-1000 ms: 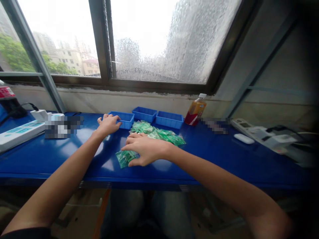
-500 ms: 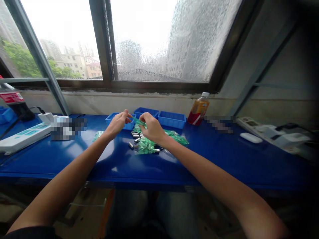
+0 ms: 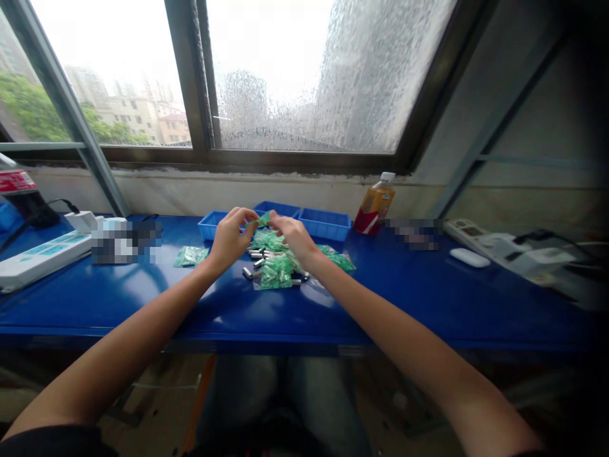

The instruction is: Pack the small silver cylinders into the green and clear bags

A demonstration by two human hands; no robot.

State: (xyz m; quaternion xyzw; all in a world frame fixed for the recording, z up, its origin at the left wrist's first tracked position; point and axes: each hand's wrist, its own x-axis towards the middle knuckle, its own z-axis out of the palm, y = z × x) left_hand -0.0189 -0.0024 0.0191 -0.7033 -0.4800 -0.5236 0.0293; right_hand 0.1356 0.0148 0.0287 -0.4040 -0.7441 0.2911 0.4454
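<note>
Over the middle of the desk, a small green plastic packet (image 3: 263, 219) is stretched between my two hands. My left hand (image 3: 232, 236) pinches its left side between thumb and fingertips. At its right side, my right hand (image 3: 295, 237) has its fingers closed on the edge. Beneath them lies a heap of green packets (image 3: 276, 271), with several small silver metal cylinders (image 3: 247, 273) scattered among it. Another green packet pile (image 3: 190, 256) sits left of my left wrist, and more green packets (image 3: 337, 257) lie beyond my right wrist.
Blue plastic trays (image 3: 325, 224) line the back of the blue desk (image 3: 380, 304). A drink bottle (image 3: 375, 204) stands to their right. Power strips (image 3: 47, 254) lie at left and far right, with a white oval case (image 3: 469, 257). A cola bottle (image 3: 23, 193) stands far left.
My left hand has turned and its fingers now curl closer to the packet. My right hand has rotated, showing more of the packet. The whole view has shifted slightly.
</note>
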